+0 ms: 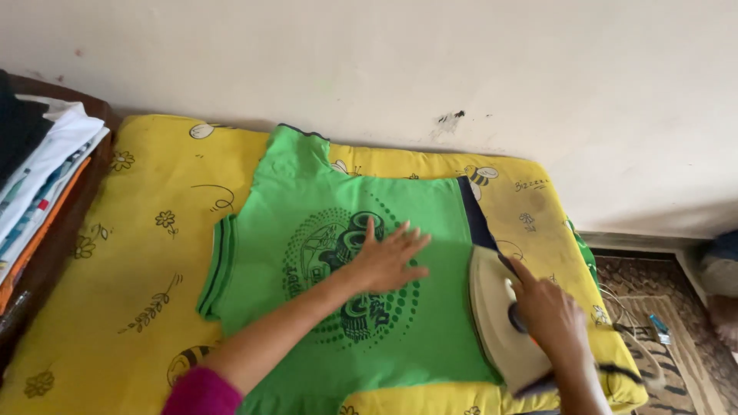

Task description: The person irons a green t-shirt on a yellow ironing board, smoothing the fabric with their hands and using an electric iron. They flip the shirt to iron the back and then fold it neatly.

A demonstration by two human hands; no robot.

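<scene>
Green t-shirt (323,253) lies flat on yellow mattress (131,253). Left hand (384,257) open, pressing its centre; right hand (550,315) grips iron (496,327) at four o'clock. Hem seemingly smooth; remainder unclear.

Scuffed cream wall (384,54); patterned rug (676,307)
</scene>
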